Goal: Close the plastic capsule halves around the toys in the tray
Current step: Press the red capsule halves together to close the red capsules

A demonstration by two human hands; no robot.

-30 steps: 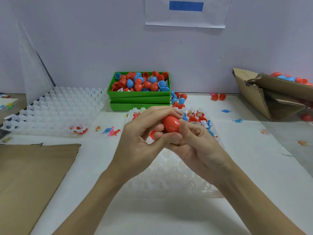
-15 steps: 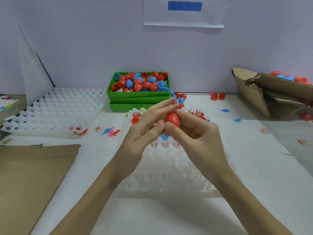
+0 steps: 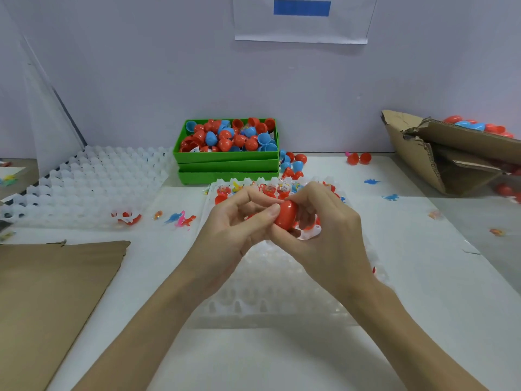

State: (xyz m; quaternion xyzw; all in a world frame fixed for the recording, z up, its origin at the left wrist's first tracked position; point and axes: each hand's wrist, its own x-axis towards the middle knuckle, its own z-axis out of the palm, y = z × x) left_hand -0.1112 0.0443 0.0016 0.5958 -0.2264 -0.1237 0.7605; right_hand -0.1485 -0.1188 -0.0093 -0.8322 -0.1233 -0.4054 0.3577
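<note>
Two hands, the left hand (image 3: 239,221) and the right hand (image 3: 324,230), both pinch one red capsule (image 3: 286,214) above the clear tray (image 3: 267,303), near three stacked green boxes (image 3: 228,165).

Bright, even light from overhead fills the frame, leaving only faint soft shadows on the white counter (image 3: 423,277) under the forearms in the lower half. The wide lens bends straight edges near the left and right borders. Detail is slightly soft throughout, most in the translucent tray (image 3: 267,300) at centre.
</note>
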